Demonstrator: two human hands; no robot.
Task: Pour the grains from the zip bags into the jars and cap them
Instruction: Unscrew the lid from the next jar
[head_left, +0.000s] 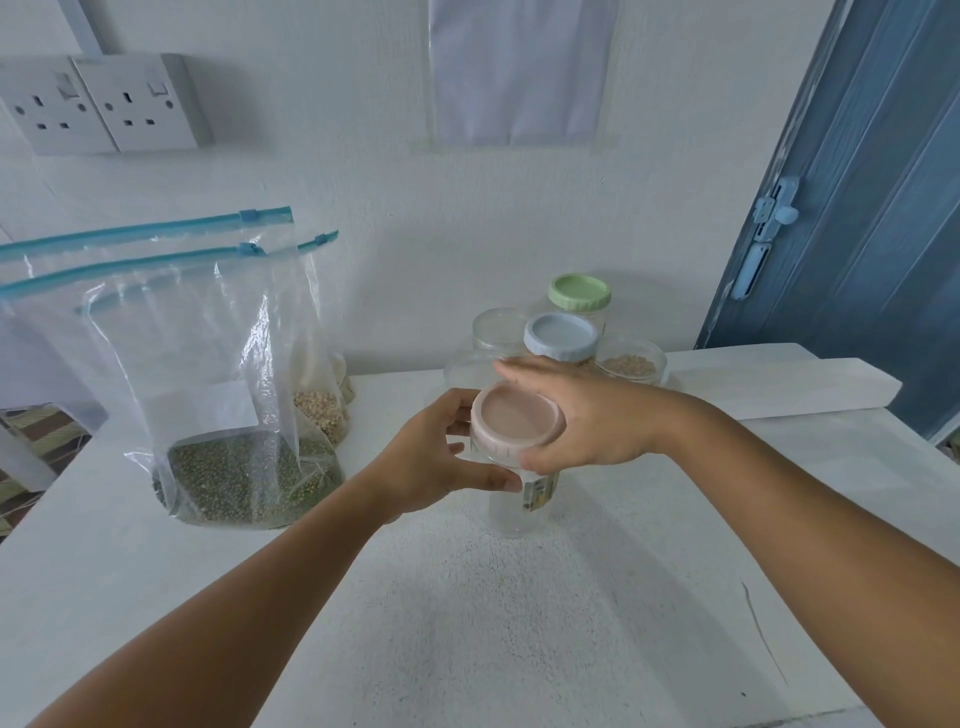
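I see both hands at the centre of the frame, closed around one clear jar (519, 512) that stands upright on the white worktop (467, 623). My left hand (436, 457) curls round the jar's neck just under the cap, thumb across the front and fingertips against the glass. My right hand (587, 415) wraps the pink lid (517, 418) from the right, fingers over its far rim and thumb pressed on its near edge; I cannot tell whether the lid is seated tight. The jar looks empty through its wall. Just behind it, near the wall, I count four more jars: one with a blue lid (560, 336), one with a green lid (580, 292), one open jar (629, 364) holding pale grain, and one clear uncapped jar (496, 330). At the left of the frame I count three zip bags: the front bag (228, 415) with green grains in its bottom, and behind it another bag (319, 410) with beige grains, and a third bag (343, 371), mostly hidden.
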